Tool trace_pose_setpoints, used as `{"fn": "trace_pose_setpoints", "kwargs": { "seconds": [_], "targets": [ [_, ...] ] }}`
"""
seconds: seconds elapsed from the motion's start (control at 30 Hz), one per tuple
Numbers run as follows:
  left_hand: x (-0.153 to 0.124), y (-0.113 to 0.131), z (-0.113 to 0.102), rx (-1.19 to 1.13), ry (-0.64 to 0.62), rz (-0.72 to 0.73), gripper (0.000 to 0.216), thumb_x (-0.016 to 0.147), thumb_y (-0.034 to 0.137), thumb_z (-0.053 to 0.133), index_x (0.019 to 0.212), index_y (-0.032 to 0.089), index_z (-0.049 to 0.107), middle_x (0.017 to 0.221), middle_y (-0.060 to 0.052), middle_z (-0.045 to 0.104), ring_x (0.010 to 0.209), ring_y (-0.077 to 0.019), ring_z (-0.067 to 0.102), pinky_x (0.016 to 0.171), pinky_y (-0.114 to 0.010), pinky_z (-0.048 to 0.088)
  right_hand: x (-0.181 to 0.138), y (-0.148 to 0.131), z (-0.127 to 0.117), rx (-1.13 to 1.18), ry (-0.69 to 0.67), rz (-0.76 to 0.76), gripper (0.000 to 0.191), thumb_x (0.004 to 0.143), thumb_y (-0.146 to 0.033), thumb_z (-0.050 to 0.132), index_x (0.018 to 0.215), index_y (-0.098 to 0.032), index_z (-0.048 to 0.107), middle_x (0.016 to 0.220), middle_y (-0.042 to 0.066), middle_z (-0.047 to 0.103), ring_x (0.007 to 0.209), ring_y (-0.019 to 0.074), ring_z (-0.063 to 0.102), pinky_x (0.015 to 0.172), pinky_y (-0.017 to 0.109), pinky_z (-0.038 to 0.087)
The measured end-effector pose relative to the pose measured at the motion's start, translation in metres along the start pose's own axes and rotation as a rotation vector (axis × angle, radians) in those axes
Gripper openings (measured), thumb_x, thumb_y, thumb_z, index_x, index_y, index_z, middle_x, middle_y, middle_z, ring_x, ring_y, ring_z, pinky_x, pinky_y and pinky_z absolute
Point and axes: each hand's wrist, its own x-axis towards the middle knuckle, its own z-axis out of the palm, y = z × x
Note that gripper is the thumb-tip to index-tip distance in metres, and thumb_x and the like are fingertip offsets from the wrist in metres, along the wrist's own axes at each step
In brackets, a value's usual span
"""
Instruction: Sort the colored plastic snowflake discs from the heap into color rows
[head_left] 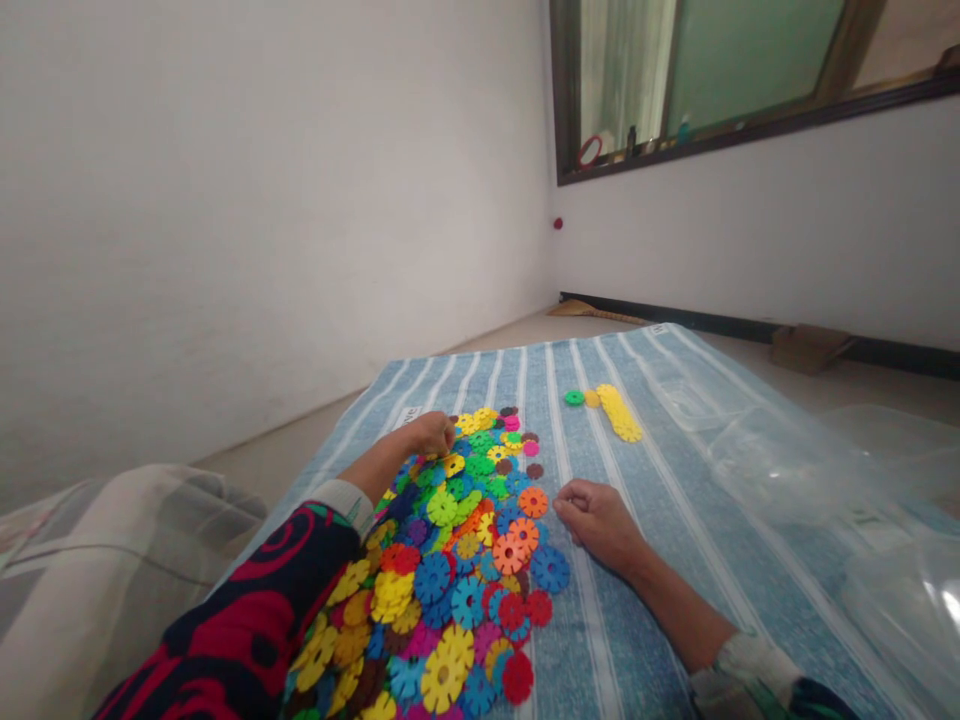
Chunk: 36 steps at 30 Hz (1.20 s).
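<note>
Notched plastic discs in many colours lie in a loose heap on the striped cloth. Over the far left of this heap is my left hand, its fingers curled down in a pinch among the discs. What those fingers hold, if anything, is hidden. My right hand rests on the cloth just right of the heap, fingers closed together with nothing visible in them. Beyond it, a row of overlapping yellow discs lies apart from the heap, beside an orange-yellow disc and a green disc.
A blue cloth with white stripes covers the table. Clear plastic containers stand along its right side. A white wall rises at the left, and a grey checked fabric bulges beside the table. Flattened cardboard lies beyond on the floor.
</note>
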Motion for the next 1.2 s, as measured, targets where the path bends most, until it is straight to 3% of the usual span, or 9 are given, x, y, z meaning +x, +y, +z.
{"fn": "trace_pose_setpoints", "kwargs": {
  "seconds": [0.17,0.33,0.5,0.67,0.87,1.07,1.2],
  "targets": [
    [-0.001,-0.001,-0.001,-0.008,-0.038,0.009,0.027,0.047,0.006,0.056,0.062,0.023,0.070,0.063,0.004,0.067,0.073,-0.0161,0.063,0.063,-0.019,0.042,0.000,-0.001,0.000,-0.010,0.000,-0.010,0.017,0.078,-0.029,0.050,0.066,-0.018,0.054,0.044,-0.007,0.043,0.039,0.0086,0.048,0.042,0.018,0.034],
    [0.002,0.000,0.003,0.006,-0.065,0.000,0.021,0.046,0.008,0.056,0.059,0.020,0.068,0.056,0.005,0.062,0.063,-0.0155,0.060,0.055,-0.019,0.039,0.001,0.000,0.000,-0.009,0.008,-0.009,0.016,0.077,-0.028,0.050,0.065,-0.018,0.054,0.044,-0.007,0.045,0.039,0.0086,0.048,0.041,0.018,0.033],
    [0.000,0.002,0.003,0.011,-0.007,0.003,0.020,0.050,0.009,0.052,0.060,0.017,0.067,0.059,0.002,0.063,0.065,-0.0150,0.059,0.056,-0.020,0.038,0.001,0.001,0.001,0.013,-0.001,-0.005,0.016,0.076,-0.029,0.050,0.066,-0.018,0.054,0.044,-0.007,0.045,0.038,0.0087,0.047,0.040,0.018,0.033],
    [-0.020,0.007,0.000,-0.006,0.056,0.052,0.016,0.056,0.014,0.052,0.061,0.016,0.066,0.063,0.001,0.063,0.069,-0.0161,0.058,0.060,-0.022,0.038,0.001,0.001,0.001,0.033,-0.005,-0.008,0.017,0.076,-0.031,0.050,0.065,-0.019,0.052,0.043,-0.007,0.044,0.038,0.0086,0.046,0.040,0.019,0.032],
    [-0.052,0.009,0.002,-0.098,-0.036,0.204,0.014,0.055,0.016,0.054,0.062,0.017,0.066,0.060,0.004,0.059,0.064,-0.0131,0.054,0.059,-0.020,0.036,-0.001,0.000,0.000,0.025,0.001,0.007,0.016,0.076,-0.031,0.051,0.065,-0.019,0.053,0.043,-0.007,0.045,0.037,0.0089,0.047,0.040,0.019,0.033],
    [-0.074,0.002,0.001,-0.030,0.031,0.142,0.011,0.051,0.011,0.049,0.053,0.016,0.058,0.050,0.005,0.046,0.054,-0.0102,0.041,0.053,-0.021,0.028,0.000,0.003,0.000,0.010,-0.008,-0.013,0.017,0.076,-0.031,0.050,0.065,-0.019,0.053,0.043,-0.007,0.046,0.038,0.0092,0.048,0.041,0.019,0.034],
    [-0.082,-0.004,0.005,-0.079,0.005,0.175,0.013,0.054,0.013,0.048,0.058,0.016,0.061,0.055,0.004,0.050,0.058,-0.0110,0.045,0.056,-0.021,0.030,0.000,0.003,0.000,0.007,-0.003,-0.012,0.017,0.076,-0.031,0.050,0.065,-0.019,0.053,0.044,-0.007,0.047,0.039,0.0093,0.049,0.041,0.019,0.034]
  ]
}}
